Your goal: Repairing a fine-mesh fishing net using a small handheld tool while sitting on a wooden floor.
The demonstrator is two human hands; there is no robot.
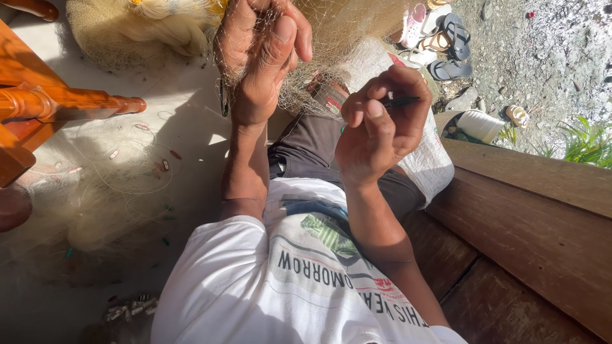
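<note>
Fishing net (325, 83): fine pale mesh, centre-top of view, draped down over the lap.

Left hand (264, 57) at 12 o'clock has its grip closed on a gathered bunch of mesh, lifted so the section hangs taut and open to work on.

Right hand (376, 130), at 4 o'clock from the left, has its grip pinched narrow on a thin dark tool (400, 100), held like a pen with the tip pointing away from the mesh. Looks like a netting needle; can't confirm.

More net (102, 178) is spread on the floor at 9 o'clock, slack and out of the way.

Wooden furniture leg (70, 102) at 10 o'clock.

Sandals (446, 41) on gravel at 1 o'clock.

Wooden bench (529, 229) at 4 o'clock.
</note>
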